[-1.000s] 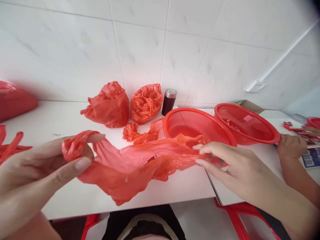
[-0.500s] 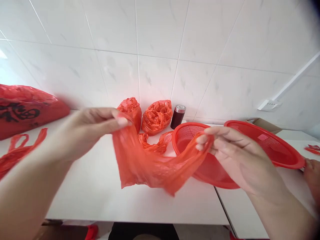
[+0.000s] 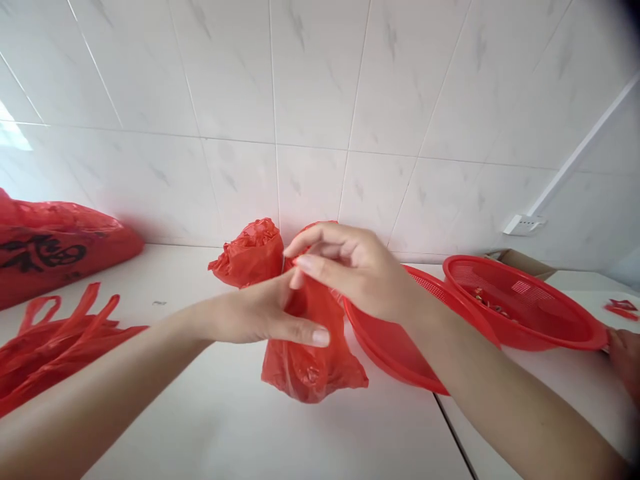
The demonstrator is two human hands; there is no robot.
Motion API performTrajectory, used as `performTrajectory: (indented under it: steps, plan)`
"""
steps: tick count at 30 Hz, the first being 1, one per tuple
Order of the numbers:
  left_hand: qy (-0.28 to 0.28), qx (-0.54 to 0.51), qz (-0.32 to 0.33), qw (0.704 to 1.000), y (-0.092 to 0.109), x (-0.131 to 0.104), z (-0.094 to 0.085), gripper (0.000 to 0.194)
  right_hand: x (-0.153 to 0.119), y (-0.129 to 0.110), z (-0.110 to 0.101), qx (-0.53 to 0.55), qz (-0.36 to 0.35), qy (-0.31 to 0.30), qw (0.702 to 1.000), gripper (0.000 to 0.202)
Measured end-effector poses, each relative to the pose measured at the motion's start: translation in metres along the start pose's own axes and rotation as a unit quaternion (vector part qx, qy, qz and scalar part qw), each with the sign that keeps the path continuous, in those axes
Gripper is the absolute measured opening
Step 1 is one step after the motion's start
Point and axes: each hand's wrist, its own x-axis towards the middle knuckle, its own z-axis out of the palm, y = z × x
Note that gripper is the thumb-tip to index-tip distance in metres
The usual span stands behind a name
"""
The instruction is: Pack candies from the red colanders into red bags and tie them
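A thin red plastic bag (image 3: pixel 323 357) hangs in front of me above the white table, its lower corners spread. My left hand (image 3: pixel 250 313) is around the upper part of the bag, thumb stretched across its front; its other fingers are partly hidden. From the right, my right hand (image 3: pixel 357 270) reaches over the top, with thumb and fingertips pinched together at the bag's upper edge by the left fingers. Behind the hands a filled red bag (image 3: pixel 255 253) stands against the wall. A second red bag (image 3: pixel 320 225) beside it is mostly covered by my right hand.
Two red plastic baskets (image 3: pixel 390 347) (image 3: pixel 530 313) stand at the right; the farther one contains small items. Red bags (image 3: pixel 65 347) lie at the left, before a large red bag with black writing (image 3: pixel 55 250). Another person's hand (image 3: pixel 625 360) touches the farther basket's rim.
The bag was stretched wide between my hands; now my hands have come together at its top and it hangs down. My view has tilted slightly upward.
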Motion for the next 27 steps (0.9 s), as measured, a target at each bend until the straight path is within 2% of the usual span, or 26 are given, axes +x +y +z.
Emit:
performTrajectory:
  steps: [3,6,8,11,14,17,19,21,22,24,27]
  plan:
    - [0.06,-0.009,-0.052,0.997,-0.006,0.01,0.007,0.03,0.007,0.014,0.006,-0.059,-0.02,0.004,0.998,0.017]
    - [0.122,-0.06,-0.108,0.985,-0.013,0.01,0.004,0.041,0.001,0.033,0.0,-0.112,0.003,0.038,0.993,0.021]
    - [0.143,-0.089,-0.109,0.98,-0.018,0.008,0.0,0.043,-0.006,0.045,-0.003,-0.089,0.042,0.021,0.995,0.017]
    - [0.152,-0.099,-0.123,0.976,-0.024,0.004,-0.006,0.047,-0.017,0.051,0.002,-0.042,0.06,0.028,0.997,0.001]
    - [0.123,-0.083,-0.1,0.984,-0.024,-0.001,-0.009,0.041,-0.03,0.04,0.016,0.006,0.044,0.042,0.998,0.005]
    - [0.08,-0.004,-0.069,0.994,-0.019,-0.008,-0.014,0.033,-0.038,0.034,0.029,0.027,0.022,0.012,0.999,0.001]
    - [0.067,0.067,-0.073,0.993,-0.017,-0.013,-0.016,0.019,-0.036,0.041,0.033,0.003,0.007,0.063,0.998,0.006]
    - [0.079,0.133,-0.075,0.985,-0.019,-0.015,-0.015,0.011,-0.031,0.057,0.034,-0.004,0.032,0.118,0.993,0.016]
    - [0.095,0.171,-0.068,0.978,-0.022,-0.015,-0.013,0.015,-0.029,0.067,0.035,0.002,0.058,0.125,0.99,0.021]
    - [0.15,0.265,-0.027,0.952,-0.029,-0.013,-0.006,0.025,-0.025,0.083,0.035,0.029,0.117,0.097,0.988,0.027]
    - [0.253,0.383,0.091,0.884,-0.038,-0.008,0.005,0.031,-0.024,0.093,0.036,0.083,0.151,0.039,0.984,0.028]
